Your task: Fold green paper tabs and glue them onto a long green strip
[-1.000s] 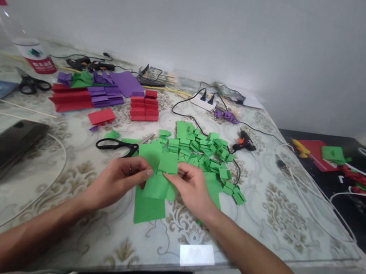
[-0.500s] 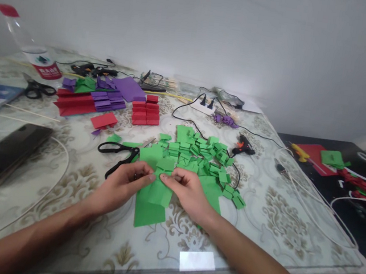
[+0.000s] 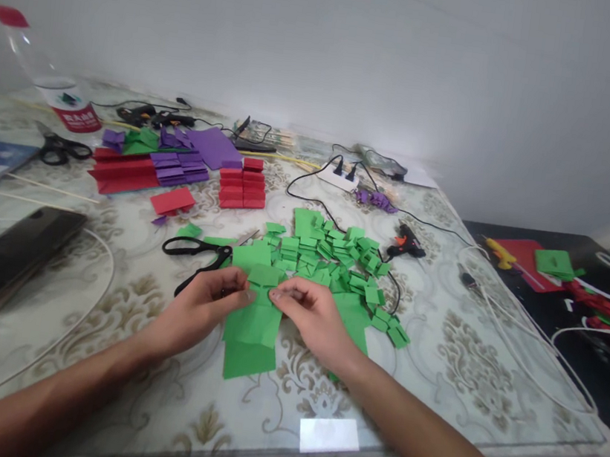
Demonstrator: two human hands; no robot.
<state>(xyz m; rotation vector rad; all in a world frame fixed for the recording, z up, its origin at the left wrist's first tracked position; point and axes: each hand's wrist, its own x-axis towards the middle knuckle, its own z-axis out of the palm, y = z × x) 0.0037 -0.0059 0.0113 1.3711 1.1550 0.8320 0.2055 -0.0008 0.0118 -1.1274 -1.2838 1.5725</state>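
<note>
Pinch grip on a green paper sheet (image 3: pixel 252 323), taken here as the centre of the clock. Left hand (image 3: pixel 203 305), at nine o'clock: thumb and curled fingers meet narrowly on the sheet's left edge, thumb uppermost. Right hand (image 3: pixel 316 321), at three o'clock: a similarly narrow pinch on the opposite edge, the two thumb tips near each other just below a small folded flap at the sheet's upper end. The other fingers are partly hidden; whether the sheet touches the table (image 3: pixel 147 403) cannot be told. At six o'clock, a second green sheet (image 3: pixel 249 365) projects from beneath it. Between one and two o'clock lies a heap of folded green pieces (image 3: pixel 330 248); at two, a black glue gun (image 3: pixel 406 243); between ten and eleven, black-handled scissors (image 3: pixel 224 253); at nine, beyond the left hand, a dark phone (image 3: pixel 12 257).
</note>
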